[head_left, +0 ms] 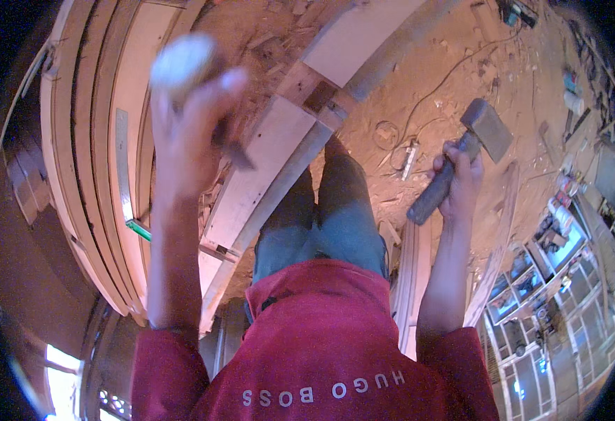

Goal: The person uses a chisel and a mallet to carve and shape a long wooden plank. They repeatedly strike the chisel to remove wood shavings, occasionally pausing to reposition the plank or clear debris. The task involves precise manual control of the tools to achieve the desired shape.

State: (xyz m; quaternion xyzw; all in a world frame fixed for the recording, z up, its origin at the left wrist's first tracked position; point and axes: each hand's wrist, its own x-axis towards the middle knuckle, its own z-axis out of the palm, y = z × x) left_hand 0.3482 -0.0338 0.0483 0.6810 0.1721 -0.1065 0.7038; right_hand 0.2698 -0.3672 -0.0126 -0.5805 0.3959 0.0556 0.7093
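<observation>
Unfortunately, blur obscures the left hand [186,133] and its pale-topped tool [183,62].

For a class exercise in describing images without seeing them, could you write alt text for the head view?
A red-shirted person holds a block-headed hammer in the right hand and a blurred, pale-ended tool in the left hand. A notched wooden beam slants before their legs, with long boards to the left.
</observation>
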